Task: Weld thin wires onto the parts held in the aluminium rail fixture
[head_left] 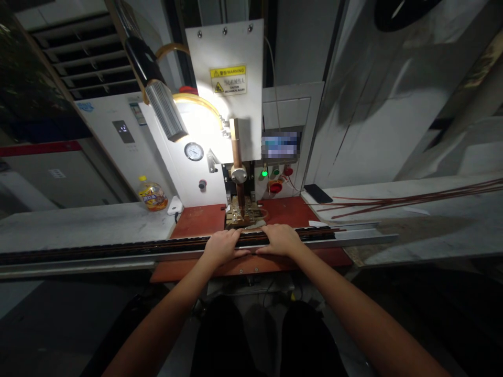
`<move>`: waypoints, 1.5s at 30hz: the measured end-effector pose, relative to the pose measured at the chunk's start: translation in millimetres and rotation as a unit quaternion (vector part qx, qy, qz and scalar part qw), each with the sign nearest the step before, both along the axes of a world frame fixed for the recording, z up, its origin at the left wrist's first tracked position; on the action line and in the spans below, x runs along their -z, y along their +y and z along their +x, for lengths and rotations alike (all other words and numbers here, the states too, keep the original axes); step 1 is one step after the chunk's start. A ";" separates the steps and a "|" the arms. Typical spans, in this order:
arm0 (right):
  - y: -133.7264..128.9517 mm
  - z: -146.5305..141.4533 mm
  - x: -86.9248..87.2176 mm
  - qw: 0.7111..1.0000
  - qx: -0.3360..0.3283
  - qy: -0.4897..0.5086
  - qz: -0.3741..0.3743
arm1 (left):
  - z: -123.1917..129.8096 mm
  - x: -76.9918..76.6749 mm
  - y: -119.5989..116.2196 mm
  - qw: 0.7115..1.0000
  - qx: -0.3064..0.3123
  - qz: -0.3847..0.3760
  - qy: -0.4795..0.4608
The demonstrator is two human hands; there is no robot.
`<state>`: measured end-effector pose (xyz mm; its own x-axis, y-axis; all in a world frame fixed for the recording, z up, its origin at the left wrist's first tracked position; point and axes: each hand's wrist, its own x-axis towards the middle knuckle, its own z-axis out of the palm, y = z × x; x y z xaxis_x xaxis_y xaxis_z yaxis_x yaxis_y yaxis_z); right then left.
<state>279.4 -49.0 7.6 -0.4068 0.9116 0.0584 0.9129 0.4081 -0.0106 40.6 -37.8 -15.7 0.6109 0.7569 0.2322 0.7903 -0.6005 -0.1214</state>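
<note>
Both my hands lie over a long metal rail (346, 240) that crosses the red work surface in front of a machine. A dark strip (251, 239) and thin copper-coloured rods (168, 244) run along it. My left hand (223, 246) grips the rail left of centre, thumb on the near side and fingers over the far side. My right hand (282, 241) holds it likewise, a short gap to the right. Just behind the hands, a vertical copper electrode (240, 196) points down at a brass-coloured fixture (236, 212). My fingertips are partly hidden behind the rail.
A bright lamp (167, 107) lights the machine's white panel (241, 47), near a pressure gauge (194, 152). A bottle (152, 195) stands left. On the right counter lie a phone (318, 193) and loose copper-coloured rods (401, 201). A red knob (275, 186) sits below the screen.
</note>
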 end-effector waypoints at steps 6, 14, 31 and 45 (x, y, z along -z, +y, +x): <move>-0.3 0.9 0.3 1.000 -0.002 0.011 0.005 | 0.8 -0.7 -0.6 1.000 -0.002 0.001 -0.003; 0.5 0.0 3.6 1.000 0.003 0.016 0.012 | 1.4 -2.8 -2.2 1.000 -0.005 0.000 -0.009; 7.9 -2.8 -4.4 0.999 -0.028 -0.019 -0.014 | -6.1 -3.1 4.6 1.000 0.022 -0.009 0.001; 0.6 -12.3 3.3 1.000 -0.014 -0.006 0.022 | -15.3 2.3 4.1 1.000 0.019 0.007 -0.018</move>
